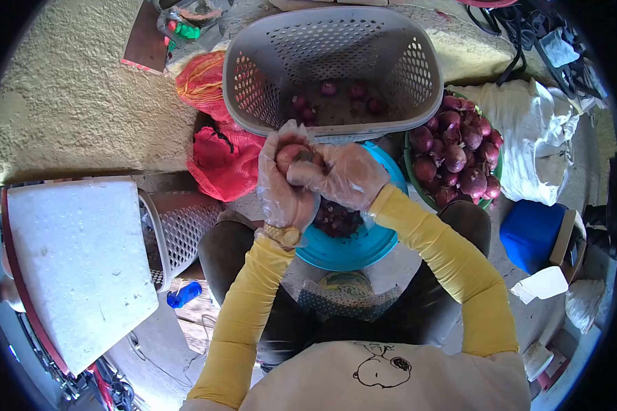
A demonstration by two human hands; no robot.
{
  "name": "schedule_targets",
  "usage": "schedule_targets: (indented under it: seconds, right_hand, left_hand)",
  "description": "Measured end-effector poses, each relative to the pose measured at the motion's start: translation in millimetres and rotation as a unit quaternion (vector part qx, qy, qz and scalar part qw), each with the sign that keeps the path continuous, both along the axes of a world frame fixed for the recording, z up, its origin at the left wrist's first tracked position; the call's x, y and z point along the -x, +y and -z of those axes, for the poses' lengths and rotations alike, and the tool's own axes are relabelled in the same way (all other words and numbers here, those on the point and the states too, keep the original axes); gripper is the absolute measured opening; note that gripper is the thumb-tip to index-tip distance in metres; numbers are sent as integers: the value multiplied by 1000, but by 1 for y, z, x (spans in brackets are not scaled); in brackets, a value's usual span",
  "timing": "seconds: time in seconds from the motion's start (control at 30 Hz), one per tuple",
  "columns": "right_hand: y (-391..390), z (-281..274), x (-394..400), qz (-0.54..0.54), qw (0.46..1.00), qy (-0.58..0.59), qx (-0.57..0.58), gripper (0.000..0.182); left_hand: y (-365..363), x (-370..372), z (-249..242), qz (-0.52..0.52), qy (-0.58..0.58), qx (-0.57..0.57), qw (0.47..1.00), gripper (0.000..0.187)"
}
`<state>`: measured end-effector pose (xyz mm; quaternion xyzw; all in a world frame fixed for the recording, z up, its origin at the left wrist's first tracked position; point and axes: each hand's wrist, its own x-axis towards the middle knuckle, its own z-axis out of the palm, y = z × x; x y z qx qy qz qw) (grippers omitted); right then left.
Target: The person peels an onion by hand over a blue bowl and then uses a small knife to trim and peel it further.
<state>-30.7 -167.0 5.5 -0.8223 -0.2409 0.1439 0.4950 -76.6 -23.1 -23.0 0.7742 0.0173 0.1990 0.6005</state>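
In the middle of the head view, my left hand (284,195), in a clear plastic glove, is closed around a red onion (293,159). My right hand (353,177), gloved the same way, has its fingers curled in against that onion. Whatever its grip may contain is hidden by the fingers. Both hands are above a blue basin (367,257) with dark onion skins (337,220) lying in it. Just beyond them stands a grey perforated basket (336,129) with several onions at its bottom. To the right, a green basket (418,186) is heaped with red onions (456,157).
A red mesh sack (223,161) lies left of the grey basket. Further left are a white foam board (82,267), another perforated basket (185,222) and a blue bottle (184,294). On the right are a white sack (538,147) and a blue container (533,235).
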Motion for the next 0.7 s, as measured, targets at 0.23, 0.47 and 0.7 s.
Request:
schedule_targets:
  seconds: [0.23, 0.47, 0.7]
  right_hand:
    - [-1, 5, -2, -26, 993, -106, 48, 59]
    - [17, 16, 13, 7, 994, 109, 20, 70]
    - [3, 11, 3, -40, 997, -21, 69, 67]
  left_hand:
    - [-2, -2, -6, 52, 114, 548, 827, 35]
    - [1, -9, -13, -15, 134, 619, 774, 39]
    - [-2, -11, -5, -133, 120, 496, 849, 31]
